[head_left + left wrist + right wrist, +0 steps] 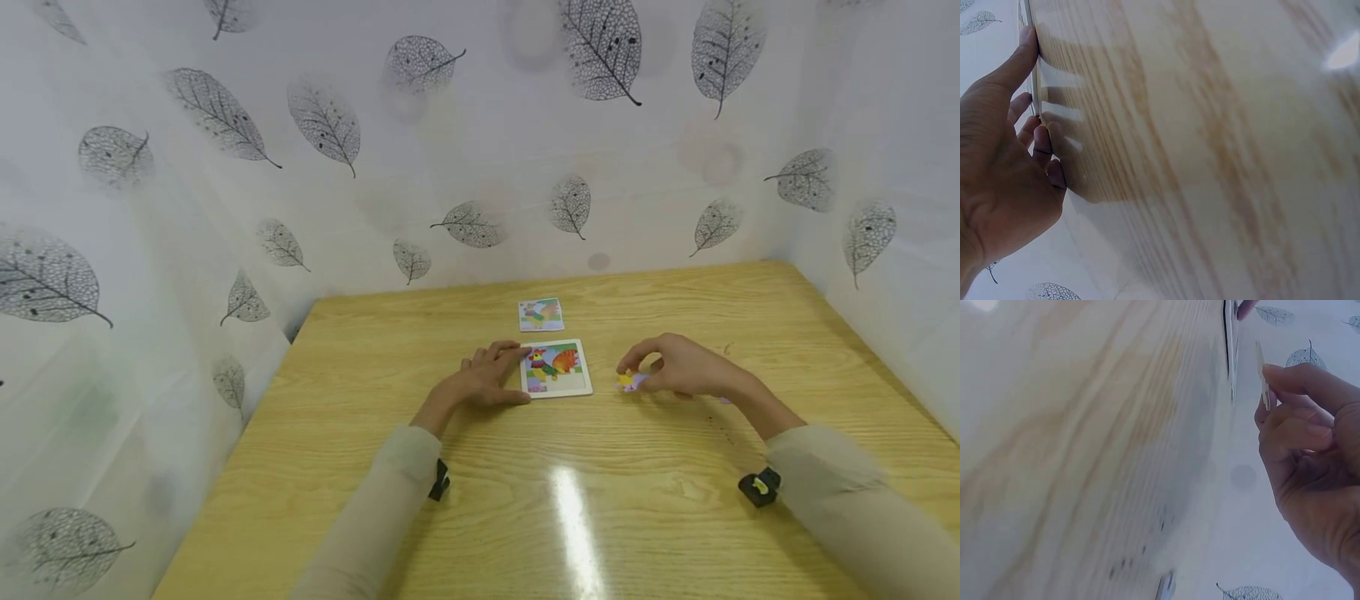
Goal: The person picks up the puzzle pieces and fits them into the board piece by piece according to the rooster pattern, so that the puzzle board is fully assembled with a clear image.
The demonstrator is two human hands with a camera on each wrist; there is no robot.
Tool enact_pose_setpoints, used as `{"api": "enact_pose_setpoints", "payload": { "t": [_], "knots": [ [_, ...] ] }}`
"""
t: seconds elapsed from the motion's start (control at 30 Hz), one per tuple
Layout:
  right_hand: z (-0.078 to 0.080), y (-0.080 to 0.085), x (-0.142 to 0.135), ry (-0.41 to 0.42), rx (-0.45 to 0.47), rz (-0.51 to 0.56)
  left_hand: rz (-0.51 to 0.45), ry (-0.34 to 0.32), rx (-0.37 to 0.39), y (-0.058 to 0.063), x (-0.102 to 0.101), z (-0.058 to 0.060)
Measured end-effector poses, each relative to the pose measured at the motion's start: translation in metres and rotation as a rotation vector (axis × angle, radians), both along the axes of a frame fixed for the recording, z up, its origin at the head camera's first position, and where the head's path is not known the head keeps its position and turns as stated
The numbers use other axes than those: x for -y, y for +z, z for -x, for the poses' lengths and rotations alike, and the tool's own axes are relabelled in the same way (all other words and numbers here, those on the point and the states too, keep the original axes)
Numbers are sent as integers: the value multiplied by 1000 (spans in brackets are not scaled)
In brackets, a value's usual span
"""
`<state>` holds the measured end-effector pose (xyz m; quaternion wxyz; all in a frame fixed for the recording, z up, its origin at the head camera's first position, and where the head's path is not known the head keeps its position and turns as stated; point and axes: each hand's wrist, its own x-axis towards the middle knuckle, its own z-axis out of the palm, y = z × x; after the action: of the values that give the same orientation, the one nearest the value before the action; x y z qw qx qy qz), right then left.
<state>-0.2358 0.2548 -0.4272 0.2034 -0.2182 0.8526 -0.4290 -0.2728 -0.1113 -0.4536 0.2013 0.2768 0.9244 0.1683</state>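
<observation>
A white-framed jigsaw puzzle (556,392) with a colourful rooster picture lies on the table; its lower right part shows pale bare backing. At its left side rests my left hand (483,379), the thumb touching the near left corner and the index finger near the far left corner. In the left wrist view, the thumb of that hand (1007,150) meets the frame's thin edge. To the right of the frame, my right hand (686,367) pinches a yellow and purple puzzle piece (630,382) between thumb and fingers. The right wrist view shows this thin piece (1264,378) edge-on, raised off the table.
A square picture card (541,315) with a paler rooster lies just beyond the frame. A small purple piece (724,400) shows partly beneath the right wrist. Leaf-patterned white cloth (480,167) borders the wooden table (495,500) at the back and sides.
</observation>
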Motion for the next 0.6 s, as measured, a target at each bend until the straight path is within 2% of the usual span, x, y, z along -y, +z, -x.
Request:
{"api": "enact_pose_setpoints", "payload": {
  "t": [0.23,0.47,0.6],
  "knots": [
    [10,-1,26,41,0,36,-2,-9,-4,-1,0,2],
    [19,-6,49,51,15,50,-6,-5,-13,5,-2,-3],
    [22,-8,62,56,4,44,8,-4,-20,5,-2,-3]
  ]
}}
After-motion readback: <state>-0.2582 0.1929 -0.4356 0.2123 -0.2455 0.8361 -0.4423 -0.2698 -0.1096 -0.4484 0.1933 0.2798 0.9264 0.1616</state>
